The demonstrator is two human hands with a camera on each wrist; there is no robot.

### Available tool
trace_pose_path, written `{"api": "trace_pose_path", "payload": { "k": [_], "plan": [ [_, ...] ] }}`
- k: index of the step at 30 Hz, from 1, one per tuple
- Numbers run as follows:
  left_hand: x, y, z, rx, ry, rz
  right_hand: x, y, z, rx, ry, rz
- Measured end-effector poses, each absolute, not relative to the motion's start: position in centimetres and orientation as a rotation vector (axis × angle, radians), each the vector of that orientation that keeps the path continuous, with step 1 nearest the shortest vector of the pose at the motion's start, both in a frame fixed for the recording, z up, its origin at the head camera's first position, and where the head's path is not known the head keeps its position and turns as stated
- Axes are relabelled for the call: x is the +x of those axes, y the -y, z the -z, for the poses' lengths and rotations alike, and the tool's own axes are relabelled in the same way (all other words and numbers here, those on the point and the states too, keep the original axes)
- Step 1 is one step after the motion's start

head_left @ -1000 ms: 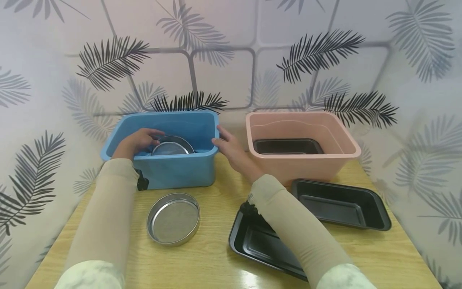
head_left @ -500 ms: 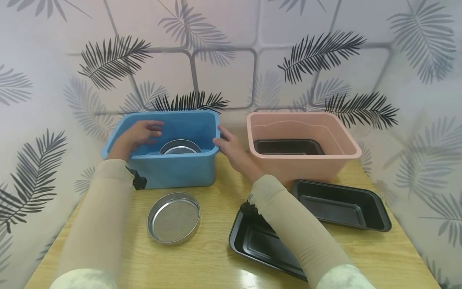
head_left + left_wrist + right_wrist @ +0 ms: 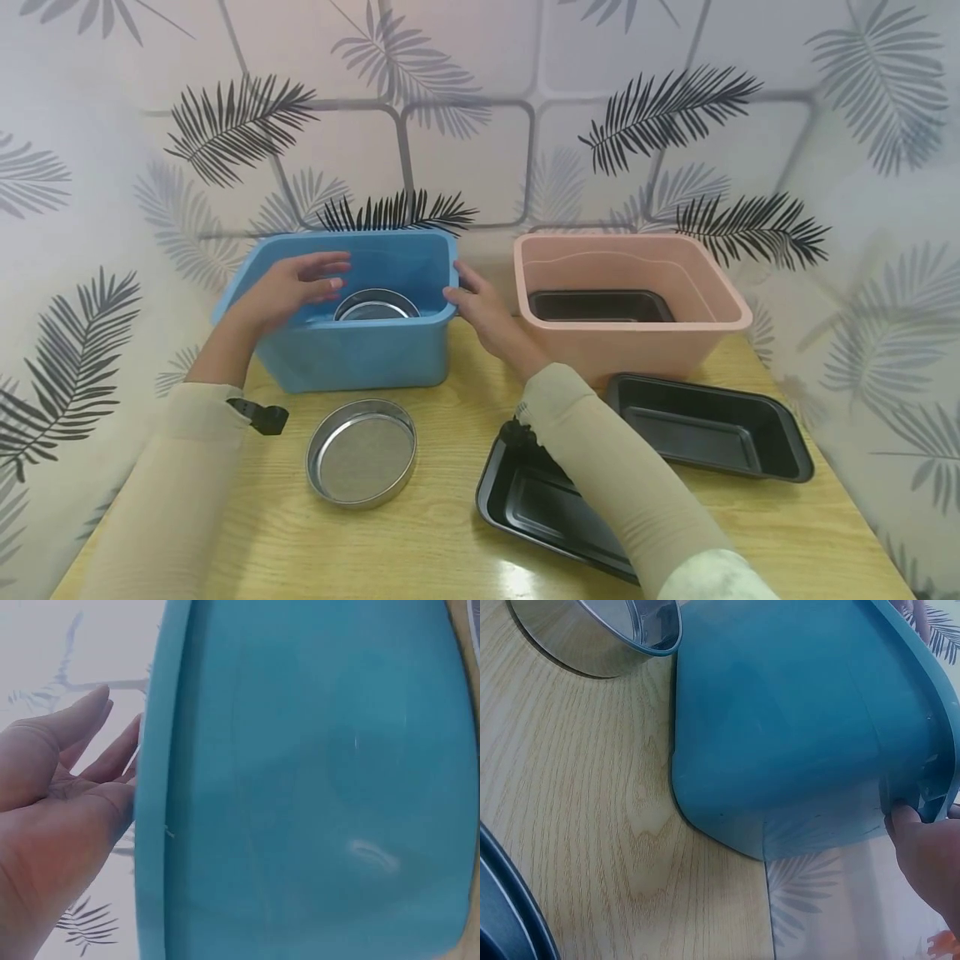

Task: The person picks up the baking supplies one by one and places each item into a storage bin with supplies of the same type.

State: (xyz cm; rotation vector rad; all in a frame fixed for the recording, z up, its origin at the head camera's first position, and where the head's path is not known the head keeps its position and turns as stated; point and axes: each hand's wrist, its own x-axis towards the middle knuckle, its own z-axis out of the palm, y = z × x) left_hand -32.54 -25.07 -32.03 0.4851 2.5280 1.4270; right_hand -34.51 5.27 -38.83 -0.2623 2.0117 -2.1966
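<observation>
Left hand, relaxed and holding nothing, over the left part of the bin; inside the bin, just right of that nearer hand, a round tin, perhaps flat, base hidden. Right hand gripping the bin's right end.
</observation>
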Motion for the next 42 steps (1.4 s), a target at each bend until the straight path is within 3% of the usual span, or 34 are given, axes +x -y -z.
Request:
{"api": "trace_pose_path", "payload": {
  "k": [13,24,42],
  "plan": [
    [-24.8,24.6,33.3,0.522,-2.516,-1.539,-34.6,-5.5,39.0,-0.255,-2.012,2.19],
    [-20.6,26.7,37.8,0.604,-2.489,-1.562,-34.5,-5.5,39.0,-0.252,-2.023,2.191],
    [-18.0,28.5,44.4,0.441,-2.535,-1.488,-34.4,-5.2,38.9,-0.242,-1.98,2.23]
  ]
}}
